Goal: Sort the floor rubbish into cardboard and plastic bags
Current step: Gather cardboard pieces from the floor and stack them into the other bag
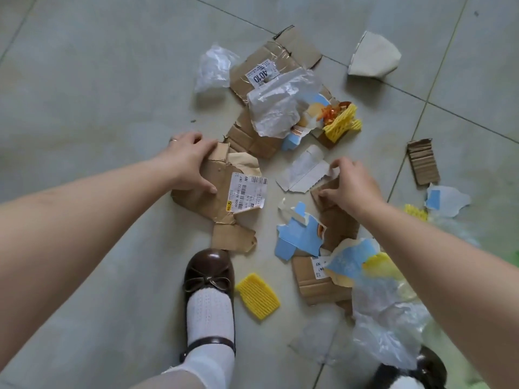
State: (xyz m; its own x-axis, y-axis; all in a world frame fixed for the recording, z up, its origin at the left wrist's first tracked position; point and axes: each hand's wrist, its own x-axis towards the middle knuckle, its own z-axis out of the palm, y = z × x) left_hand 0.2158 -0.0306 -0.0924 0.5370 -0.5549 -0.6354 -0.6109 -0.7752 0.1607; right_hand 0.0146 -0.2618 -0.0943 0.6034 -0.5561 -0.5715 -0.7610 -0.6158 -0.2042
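Note:
Rubbish lies scattered on the tiled floor. My left hand [188, 161] grips the top edge of a torn cardboard sheet with a barcode label [209, 203]. My right hand [348, 186] pinches the upper end of a brown cardboard piece [338, 220] that lies partly under blue-and-white torn paper [299, 238]. A large flattened box marked 4010 [269, 61] lies farther away, with a clear plastic bag [278, 106] on top of it. More clear plastic film [384, 329] sits at lower right.
My brown shoe [208, 272] touches the labelled cardboard's lower flap. Yellow foam netting pieces [258, 296] [341, 123], a corrugated strip [423, 161], a crumpled plastic bag [214, 67], a grey-white cardboard piece [373, 56] and another labelled cardboard [317, 282] lie around.

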